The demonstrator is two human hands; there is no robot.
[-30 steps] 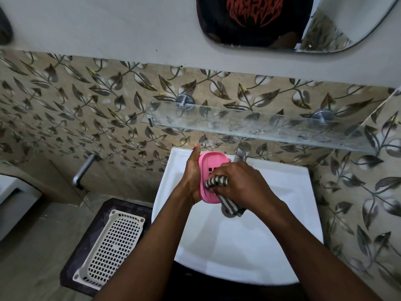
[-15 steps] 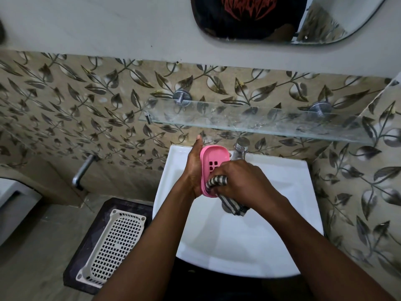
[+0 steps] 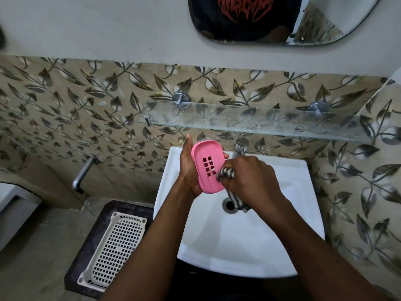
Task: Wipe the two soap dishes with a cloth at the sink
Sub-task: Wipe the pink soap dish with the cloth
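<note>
There is one pink soap dish [image 3: 208, 166] and one striped cloth [image 3: 226, 173]. Two hands show: left hand [image 3: 188, 170] and right hand [image 3: 251, 181]. There is one white sink [image 3: 282, 203] with one drain [image 3: 229, 205] and one tap [image 3: 239, 146]. One glass shelf [image 3: 249, 120] hangs on two metal mounts [image 3: 180, 98]. There is also one mirror [image 3: 325, 18], one wall spout [image 3: 83, 172], and one white perforated basket [image 3: 112, 250] on one dark mat [image 3: 130, 208].

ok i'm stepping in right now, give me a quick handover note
Left hand holds the pink soap dish tilted up over the sink, hollow side facing the camera.
Right hand grips the striped cloth, pressed on the dish's lower right edge; its tail hangs toward the drain.
Done: nothing clearly finished.
Left: finish this dish, then the second one, not in view.
</note>
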